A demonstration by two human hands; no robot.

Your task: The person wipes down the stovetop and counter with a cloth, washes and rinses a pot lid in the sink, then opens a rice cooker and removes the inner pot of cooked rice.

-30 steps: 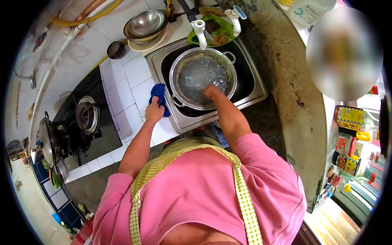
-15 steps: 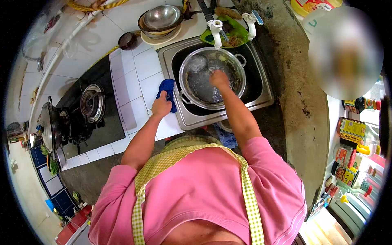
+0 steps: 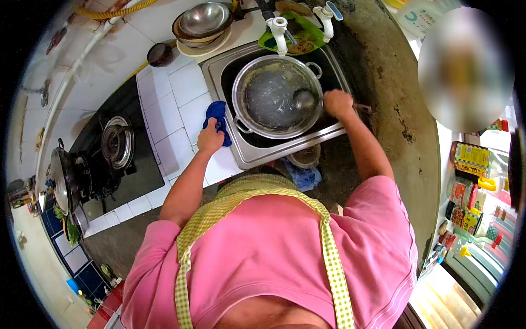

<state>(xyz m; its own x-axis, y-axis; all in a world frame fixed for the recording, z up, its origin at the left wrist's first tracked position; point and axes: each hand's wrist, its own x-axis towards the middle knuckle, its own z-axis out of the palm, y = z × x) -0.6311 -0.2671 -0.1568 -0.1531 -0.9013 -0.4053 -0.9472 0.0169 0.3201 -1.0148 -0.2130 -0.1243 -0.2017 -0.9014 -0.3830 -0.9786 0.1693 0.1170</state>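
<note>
A large two-handled metal pot [image 3: 241,90] of cloudy water sits in the steel sink [image 3: 263,159]. Closed around the handle of a ladle [image 3: 304,100], my right hand [image 3: 338,104] is just past the pot's right rim. The ladle's round bowl lies in the water at the pot's right side, and its handle end sticks out beyond my fist. On the white tiles left of the sink, my left hand [image 3: 211,139] grips a bunched dark blue cloth [image 3: 215,112]; its fingertips are partly hidden.
Two white taps [image 3: 278,34] rise behind the pot, beside a green basket [image 3: 298,41]. Stacked bowls [image 3: 204,22] stand at the back left. A black gas stove [image 3: 129,181] lies left, with a lidded wok [image 3: 63,178]. Below the sink are a bowl [image 3: 304,157] and blue fabric [image 3: 307,176].
My right hand has moved right, from over the pot to beyond its rim, and the ladle bowl has swung from the pot's left to its right. My left hand stays on the cloth.
</note>
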